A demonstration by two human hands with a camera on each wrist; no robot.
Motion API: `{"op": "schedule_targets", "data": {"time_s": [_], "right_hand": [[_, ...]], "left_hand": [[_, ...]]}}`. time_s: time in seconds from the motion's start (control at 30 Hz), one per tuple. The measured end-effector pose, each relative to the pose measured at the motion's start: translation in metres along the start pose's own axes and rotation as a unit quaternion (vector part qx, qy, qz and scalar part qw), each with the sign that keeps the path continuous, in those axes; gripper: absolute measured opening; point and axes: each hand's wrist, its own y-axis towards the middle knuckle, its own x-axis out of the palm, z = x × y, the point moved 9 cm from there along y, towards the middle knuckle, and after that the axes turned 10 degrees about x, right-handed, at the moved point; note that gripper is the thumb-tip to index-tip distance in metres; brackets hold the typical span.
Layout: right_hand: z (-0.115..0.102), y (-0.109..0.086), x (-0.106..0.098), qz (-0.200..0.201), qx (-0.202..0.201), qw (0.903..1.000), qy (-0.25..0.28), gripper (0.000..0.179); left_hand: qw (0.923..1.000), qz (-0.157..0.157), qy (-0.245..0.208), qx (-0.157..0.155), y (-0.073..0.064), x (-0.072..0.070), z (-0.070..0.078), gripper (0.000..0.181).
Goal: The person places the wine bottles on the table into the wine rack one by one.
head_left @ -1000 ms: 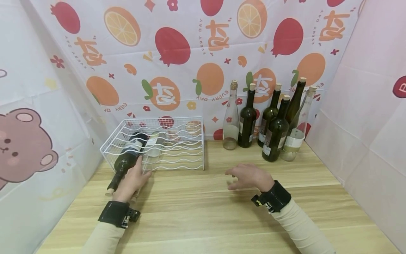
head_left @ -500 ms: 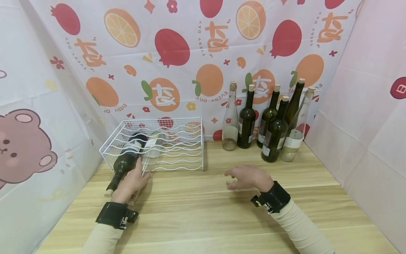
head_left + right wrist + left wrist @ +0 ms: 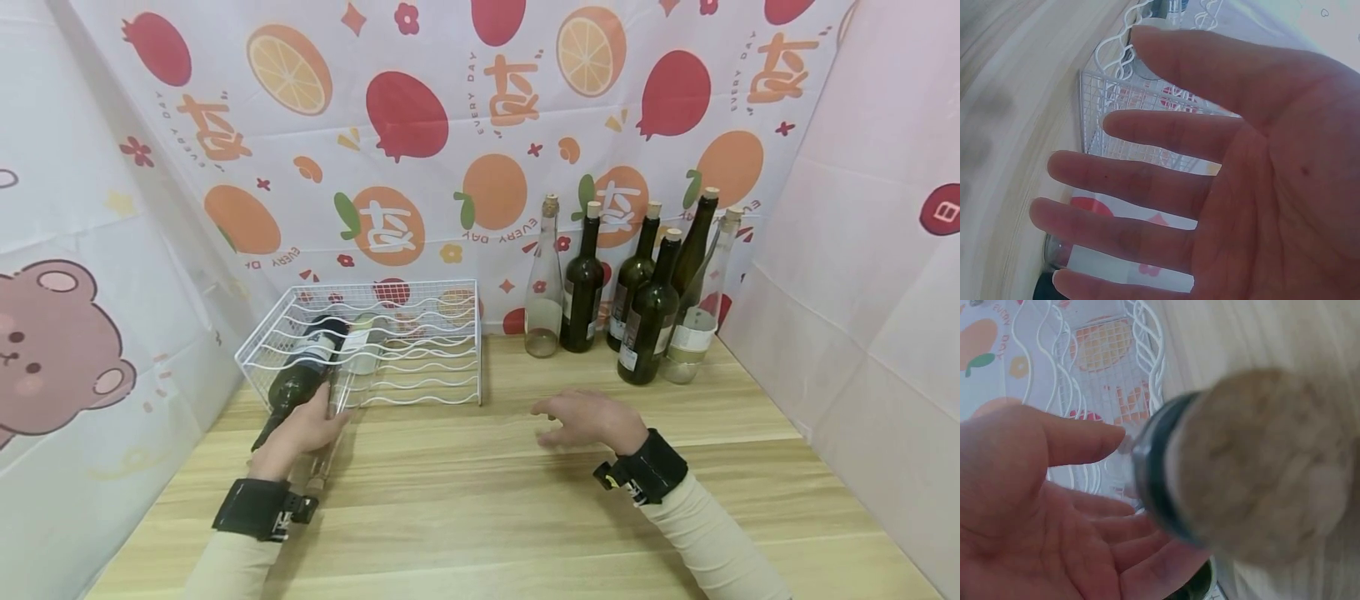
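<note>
In the head view, a white wire rack [image 3: 479, 354] holds a dark green wine bottle [image 3: 295, 382] and a clear glass bottle [image 3: 364, 354], both lying with necks toward me. My left hand [image 3: 302, 427] is between their necks, thumb and fingers apart, close beside the clear one. The left wrist view has a cork [image 3: 1266, 465] large in front, with bare palm behind it; whether the fingertips touch glass is hard to tell. Above the table, my right hand [image 3: 588, 418] hovers with relaxed fingers and holds nothing; its spread fingers [image 3: 1129, 178] show in the right wrist view.
Several corked bottles stand at the back right: a clear bottle [image 3: 542, 321], dark green bottles [image 3: 651, 325] and another clear bottle [image 3: 692, 346] by the right wall. A fruit-print cloth [image 3: 435, 200] hangs behind the wooden table [image 3: 487, 500].
My left hand has shifted slightly left and toward me, off the clear bottle's neck, whose corked end now shows more. The right hand stays where it was.
</note>
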Motion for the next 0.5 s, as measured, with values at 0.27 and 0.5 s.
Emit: {"op": "schedule_targets", "data": {"time_s": [0.27,0.5], "right_hand": [[-0.001,-0.0005,-0.0008,0.003,-0.005,1.0,-0.004,0.048],[-0.0023,-0.0009,-0.0013,-0.001,-0.008,1.0,0.004,0.048]], "left_hand": [[0.9989,0.023,-0.04,0.009,0.0009,-0.0012,-0.0021,0.078],[0.9987,0.038,-0.032,-0.011,0.0014,-0.004,-0.0046,0.08]]}}
